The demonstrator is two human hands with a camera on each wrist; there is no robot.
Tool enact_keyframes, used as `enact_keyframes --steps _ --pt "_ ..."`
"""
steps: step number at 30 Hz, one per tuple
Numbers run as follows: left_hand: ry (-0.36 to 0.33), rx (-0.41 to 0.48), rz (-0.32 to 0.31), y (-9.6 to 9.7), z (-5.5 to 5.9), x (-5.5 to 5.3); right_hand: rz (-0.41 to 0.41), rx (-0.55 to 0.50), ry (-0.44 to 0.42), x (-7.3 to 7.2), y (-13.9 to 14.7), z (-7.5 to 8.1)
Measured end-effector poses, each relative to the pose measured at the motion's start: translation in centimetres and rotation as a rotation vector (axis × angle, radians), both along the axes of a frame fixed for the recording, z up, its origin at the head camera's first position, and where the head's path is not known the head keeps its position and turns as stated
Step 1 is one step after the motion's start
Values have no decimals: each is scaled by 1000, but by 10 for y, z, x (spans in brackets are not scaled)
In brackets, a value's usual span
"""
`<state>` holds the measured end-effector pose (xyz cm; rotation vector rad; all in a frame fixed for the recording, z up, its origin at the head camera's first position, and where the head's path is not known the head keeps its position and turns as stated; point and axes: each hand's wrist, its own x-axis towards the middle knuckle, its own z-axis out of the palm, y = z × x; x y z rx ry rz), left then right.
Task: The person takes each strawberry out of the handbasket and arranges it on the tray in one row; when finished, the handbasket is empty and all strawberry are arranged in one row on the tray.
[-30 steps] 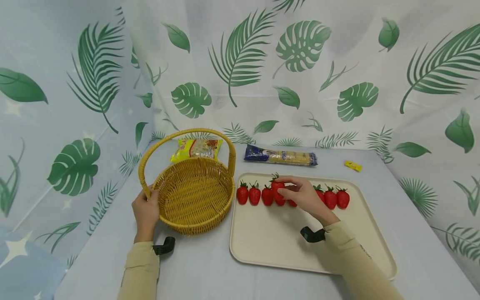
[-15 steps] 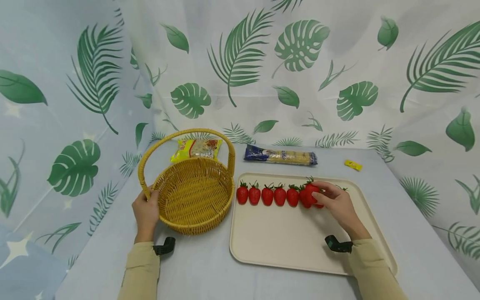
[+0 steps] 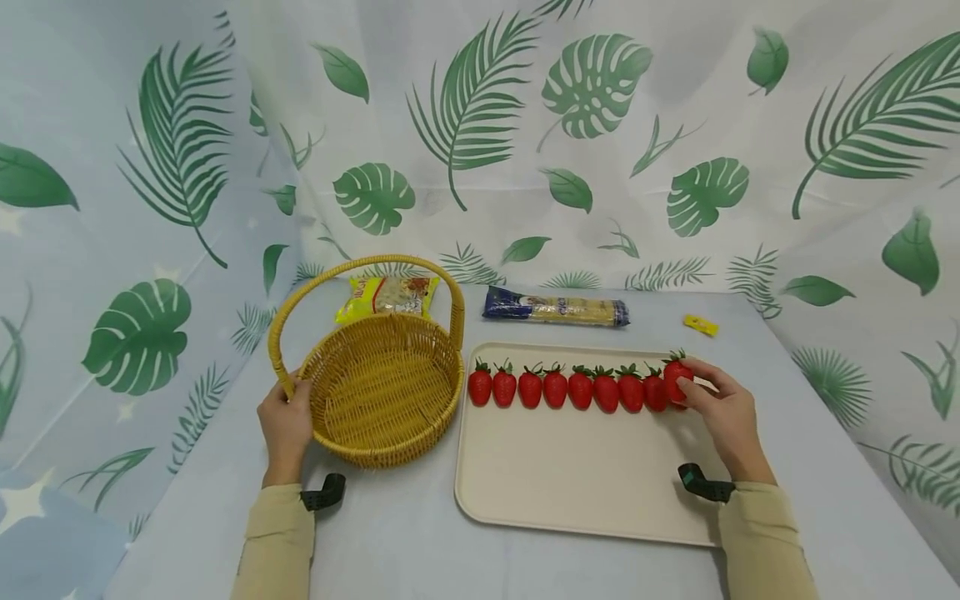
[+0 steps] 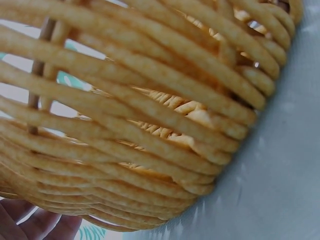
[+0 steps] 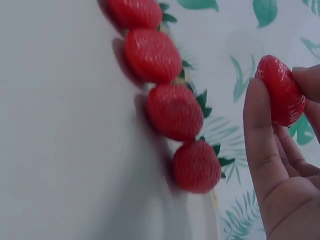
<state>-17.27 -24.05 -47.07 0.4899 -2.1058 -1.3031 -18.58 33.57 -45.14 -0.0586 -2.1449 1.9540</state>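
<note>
My left hand (image 3: 287,423) grips the left side of a yellow wicker basket (image 3: 386,454), by the foot of its arched handle. In the left wrist view the basket's weave (image 4: 125,100) fills most of the picture, with a few fingers (image 4: 42,225) at its rim. Between thumb and fingers, my right hand (image 3: 731,417) pinches a red strawberry (image 3: 677,379) with a green leafy top. It is held just above the right end of a row of strawberries (image 3: 580,390) on a beige tray (image 3: 585,527). The right wrist view shows the pinched strawberry (image 5: 281,92) apart from the row.
Behind the basket lies a yellow food packet (image 3: 390,297). A long blue and clear packet of noodles (image 3: 557,308) lies behind the tray. Farther right is a small yellow wrapped item (image 3: 701,325). Leaf-printed cloth (image 3: 480,150) stands at the back and sides.
My right hand has carried the strawberry rightward above the row, from near its middle to its right end. The left hand keeps its grip and the basket has stayed in place.
</note>
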Motion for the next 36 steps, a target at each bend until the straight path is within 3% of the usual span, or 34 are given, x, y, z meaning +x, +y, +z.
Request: enact_keyframes --steps 6,10,16,19,22,26,31,36 --pt "-10 0 -8 -1 0 0 -130 -60 -52 -1 18 -4" --pt "-16 -2 -9 -1 0 1 -208 -13 -97 -1 31 -7" --pt "-11 6 -16 -1 0 1 -241 24 -177 -2 44 -13" --pt "-10 10 -21 -1 1 1 -274 96 -251 -3 46 -17" --pt "-11 10 -20 -1 2 2 -320 294 -307 -5 45 -21" --pt "-5 13 -17 -1 2 1 -344 496 -314 -7 41 -23" --pt "-8 34 -16 1 4 1 -336 594 -309 -9 40 -24" --pt "-22 34 -1 0 3 2 -330 605 -290 -10 42 -29"
